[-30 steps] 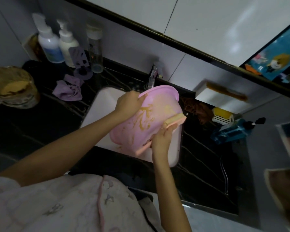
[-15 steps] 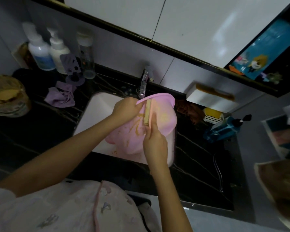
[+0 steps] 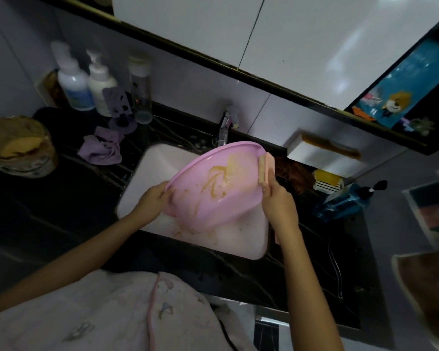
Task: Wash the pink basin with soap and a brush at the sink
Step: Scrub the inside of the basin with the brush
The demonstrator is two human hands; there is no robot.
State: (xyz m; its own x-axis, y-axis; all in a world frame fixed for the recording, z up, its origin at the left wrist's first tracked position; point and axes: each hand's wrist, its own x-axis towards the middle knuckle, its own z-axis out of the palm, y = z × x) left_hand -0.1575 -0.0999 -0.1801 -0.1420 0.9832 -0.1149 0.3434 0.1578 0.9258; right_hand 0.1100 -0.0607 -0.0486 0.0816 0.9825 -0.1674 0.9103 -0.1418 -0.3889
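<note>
Sweeping out from mid-basin, the brush has reached the right rim, gripped by the right hand. The left hand clasps the rim of the pink basin, tilted over the sink; seemingly light, stiff, slippery plastic, best held there.

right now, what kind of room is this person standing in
Most likely a bathroom vanity: a white sink set in a dark marble counter, a tap at the wall, and pump bottles beside it.
</note>
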